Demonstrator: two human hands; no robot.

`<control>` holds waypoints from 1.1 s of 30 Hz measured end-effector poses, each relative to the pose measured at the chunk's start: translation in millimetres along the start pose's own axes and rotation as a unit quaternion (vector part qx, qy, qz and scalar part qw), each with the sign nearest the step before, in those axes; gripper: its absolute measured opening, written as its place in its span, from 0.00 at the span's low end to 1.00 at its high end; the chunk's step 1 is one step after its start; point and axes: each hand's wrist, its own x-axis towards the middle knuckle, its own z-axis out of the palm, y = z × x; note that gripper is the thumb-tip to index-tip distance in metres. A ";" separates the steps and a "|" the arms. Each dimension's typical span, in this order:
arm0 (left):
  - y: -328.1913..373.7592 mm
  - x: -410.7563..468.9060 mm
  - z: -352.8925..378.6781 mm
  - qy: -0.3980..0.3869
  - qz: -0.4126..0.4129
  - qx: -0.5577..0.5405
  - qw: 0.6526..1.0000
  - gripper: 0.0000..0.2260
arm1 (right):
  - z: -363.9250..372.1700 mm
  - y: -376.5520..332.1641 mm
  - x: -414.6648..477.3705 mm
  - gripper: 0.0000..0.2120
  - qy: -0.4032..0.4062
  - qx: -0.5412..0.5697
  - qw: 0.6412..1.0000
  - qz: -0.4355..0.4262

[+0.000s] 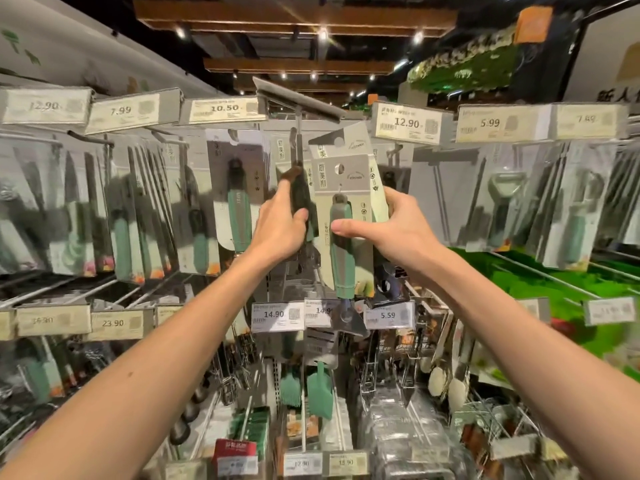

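Head view: the right hand (391,230) holds a carded tool (346,181) upright in front of the rack. Its thumb lies across the tool's green-and-grey handle, and its other fingers are hidden behind the card's right edge. A second card (334,142) shows tilted just behind the top of the first. The left hand (278,230) grips a dark hanging item (300,195) just left of the card, with the thumb pressed on it and the forefinger stretched upward (what the item is, I cannot tell). Above them a peg (297,140) juts out beneath a flipped-up label holder (298,98). A neighbouring green-handled pack (239,202) hangs close on the left, and a peeler pack (502,199) hangs well to the right. The held card's lower end covers part of a price tag between the 14.90 tag (277,315) and the 5.59 tag (389,315).
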 end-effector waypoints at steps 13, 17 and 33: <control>-6.8 -50.0 -3.7 0.009 0.037 -0.039 0.999 0.20 | -3.1 4.7 -14.7 0.24 -0.008 0.014 1.000 0.023; -2.0 -80.3 -5.7 0.013 0.053 -0.143 0.988 0.22 | -1.7 7.4 -19.1 0.22 -0.015 0.026 0.999 0.034; -13.6 -112.5 -11.7 0.050 0.124 -0.133 0.982 0.30 | 19.7 13.5 -36.3 0.06 -0.029 0.073 0.996 0.048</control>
